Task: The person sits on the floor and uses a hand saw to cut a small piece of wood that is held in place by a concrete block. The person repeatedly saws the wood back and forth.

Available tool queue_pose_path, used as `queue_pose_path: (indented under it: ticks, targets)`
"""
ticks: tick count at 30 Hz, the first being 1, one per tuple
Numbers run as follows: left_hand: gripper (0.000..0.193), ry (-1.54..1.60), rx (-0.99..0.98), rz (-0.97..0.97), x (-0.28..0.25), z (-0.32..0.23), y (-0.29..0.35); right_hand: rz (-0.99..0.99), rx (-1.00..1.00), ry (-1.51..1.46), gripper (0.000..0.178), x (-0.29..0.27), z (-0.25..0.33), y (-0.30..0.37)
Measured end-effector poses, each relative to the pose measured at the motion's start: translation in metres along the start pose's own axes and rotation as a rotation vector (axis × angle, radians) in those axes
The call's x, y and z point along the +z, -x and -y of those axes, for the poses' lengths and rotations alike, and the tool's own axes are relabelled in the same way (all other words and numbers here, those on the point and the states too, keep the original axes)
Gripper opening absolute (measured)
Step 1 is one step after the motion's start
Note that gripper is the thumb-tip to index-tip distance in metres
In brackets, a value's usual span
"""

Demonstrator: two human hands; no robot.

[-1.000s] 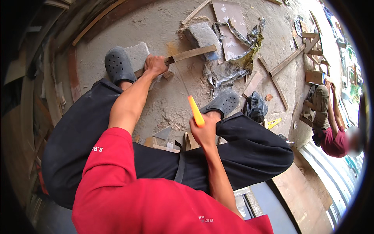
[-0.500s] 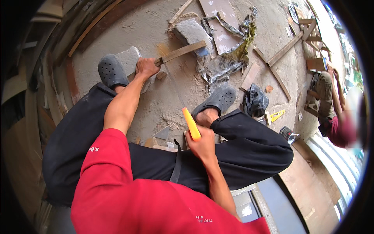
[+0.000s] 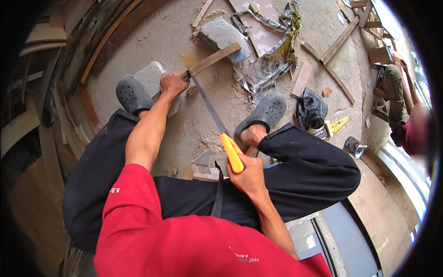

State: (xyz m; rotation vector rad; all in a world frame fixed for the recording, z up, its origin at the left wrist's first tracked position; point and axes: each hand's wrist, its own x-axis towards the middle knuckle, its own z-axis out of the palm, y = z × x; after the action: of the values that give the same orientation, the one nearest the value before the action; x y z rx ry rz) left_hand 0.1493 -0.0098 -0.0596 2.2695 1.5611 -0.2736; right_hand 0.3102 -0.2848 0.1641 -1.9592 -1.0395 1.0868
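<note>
My left hand (image 3: 173,85) is closed around the near end of a narrow wooden strip (image 3: 216,60), pressing it down by a pale block (image 3: 150,74) beside my left shoe. The strip points up to the right. In my right hand (image 3: 250,176) is the yellow handle of a handsaw (image 3: 232,153), held between my knees. Its thin blade (image 3: 207,104) runs up and left, its far end meeting the strip just past my left fingers. Sawdust (image 3: 189,59) lies on the floor beyond the strip.
Grey clogs (image 3: 133,93) are on my feet. Ahead lie a stone-like block (image 3: 224,37) and crumpled plastic sheeting (image 3: 264,71). To the right are a black bag (image 3: 311,108), a yellow square (image 3: 340,123), a can (image 3: 354,147) and another person (image 3: 399,94). Boards (image 3: 46,34) line the left.
My right hand has drawn the saw slightly back toward me, and more of the blade's flat side shows. My left hand stays on the strip. The whole view has shifted a little.
</note>
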Motion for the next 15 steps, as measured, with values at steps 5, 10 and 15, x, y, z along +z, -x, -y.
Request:
queue_pose_path:
  ticks: [5,10,15]
  targets:
    - [0.036,0.014,0.036,-0.035,-0.004,0.001,-0.01,0.032,0.028,0.161,0.015,0.036,-0.005,-0.048]
    - [0.035,0.0,0.027,-0.038,-0.022,0.005,-0.008,0.028,0.031,0.067,0.015,0.005,0.02,-0.017]
    - [0.035,0.002,-0.062,-0.063,-0.019,0.023,-0.014,0.015,0.048,0.099,0.017,0.038,0.004,-0.013]
